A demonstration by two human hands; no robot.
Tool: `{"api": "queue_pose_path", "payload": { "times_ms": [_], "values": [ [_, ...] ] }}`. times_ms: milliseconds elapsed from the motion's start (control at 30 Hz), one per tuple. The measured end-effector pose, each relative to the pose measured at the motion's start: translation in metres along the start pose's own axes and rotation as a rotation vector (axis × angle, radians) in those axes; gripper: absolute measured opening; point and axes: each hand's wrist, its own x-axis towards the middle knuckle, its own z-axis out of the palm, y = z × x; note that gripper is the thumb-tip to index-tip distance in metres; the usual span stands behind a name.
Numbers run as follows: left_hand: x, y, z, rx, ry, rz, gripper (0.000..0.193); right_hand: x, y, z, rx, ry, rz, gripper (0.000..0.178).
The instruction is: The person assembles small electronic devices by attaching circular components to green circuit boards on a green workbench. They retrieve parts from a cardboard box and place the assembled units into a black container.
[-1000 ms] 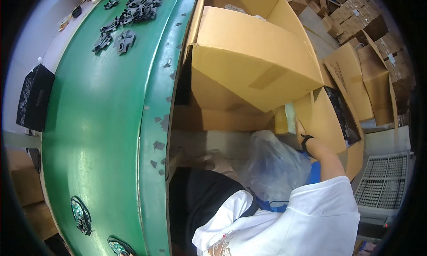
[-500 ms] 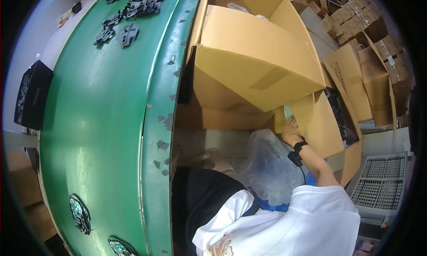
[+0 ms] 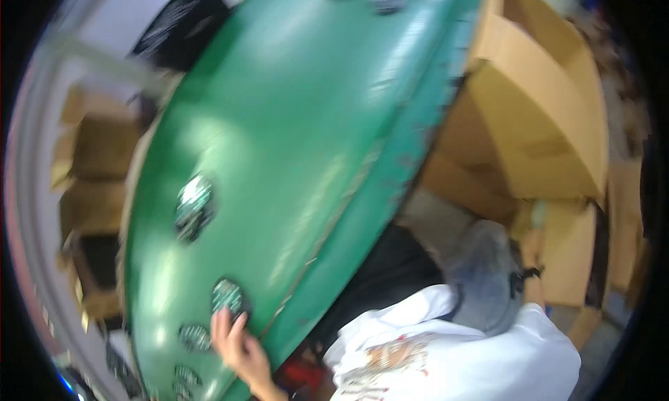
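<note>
On the green tabletop (image 3: 279, 157), my left hand (image 3: 237, 345) has its thumb and fingers closed at the near end of a dark oval part with a green circuit board (image 3: 228, 298). A similar circuit-board part (image 3: 194, 337) lies just left of my fingers. Farther up the table rests another oval part with a shiny face (image 3: 194, 207). My right hand (image 3: 532, 246) reaches down by the open cardboard box (image 3: 536, 136), close to a pale greenish thing (image 3: 538, 213). Its fingers are smeared by motion, so a hold there is unclear.
A cloudy plastic bag (image 3: 481, 275) is beside my right forearm. More circuit-board parts (image 3: 187, 376) lie at the table's near end. A black box (image 3: 182, 26) stands past the far left edge, and cardboard boxes (image 3: 104, 147) are stacked on the left.
The view has swung left, showing my left hand and more of the table's near end. My right hand is still by the box. The picture is now blurred.
</note>
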Motion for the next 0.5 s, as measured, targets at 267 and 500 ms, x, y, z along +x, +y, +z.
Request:
{"api": "queue_pose_path", "payload": {
  "times_ms": [267,500],
  "values": [
    [-0.007,0.003,-0.017,-0.114,0.054,0.002,0.043,-0.001,-0.033,-0.028,0.078,0.068,-0.064,0.044],
    [-0.014,0.005,-0.015,-0.068,0.096,0.037,0.05,0.007,-0.032,-0.036,0.049,0.085,-0.078,0.049]
  ]
}}
